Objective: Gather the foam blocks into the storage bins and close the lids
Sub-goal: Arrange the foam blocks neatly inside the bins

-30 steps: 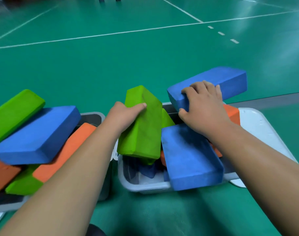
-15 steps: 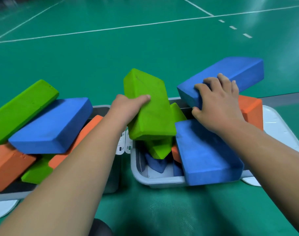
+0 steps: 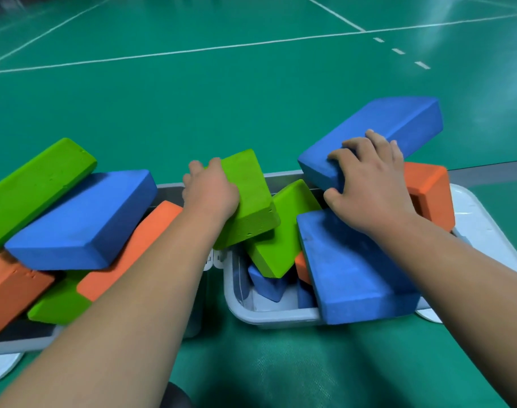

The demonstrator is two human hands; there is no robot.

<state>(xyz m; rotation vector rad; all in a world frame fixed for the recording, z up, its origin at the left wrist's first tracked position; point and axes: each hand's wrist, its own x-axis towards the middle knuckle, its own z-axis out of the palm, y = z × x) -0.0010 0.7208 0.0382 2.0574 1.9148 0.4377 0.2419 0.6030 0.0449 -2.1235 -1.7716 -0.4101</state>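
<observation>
Two grey storage bins stand side by side on the green floor, both overfilled with foam blocks. My left hand [image 3: 210, 192] grips a green block [image 3: 248, 198] tilted over the left rim of the right bin [image 3: 269, 318]. My right hand [image 3: 366, 187] grips the near end of a blue block [image 3: 378, 134] that sticks out over the bin's back. Below them lie a second green block [image 3: 283, 231], a large blue block [image 3: 354, 269] and an orange block [image 3: 431, 195]. The left bin [image 3: 18, 341] holds green, blue and orange blocks piled above its rim.
A white lid [image 3: 481, 228] hangs open off the right bin's right side. Another white lid [image 3: 0, 368] shows at the left bin's near corner. Green sports floor with white lines stretches beyond the bins. A dark round object [image 3: 174, 397] sits at the bottom edge.
My left hand has slid farther over the green block and tipped it flatter, toward the bin. My right hand still holds the blue block, now raised a little. The view has shifted.
</observation>
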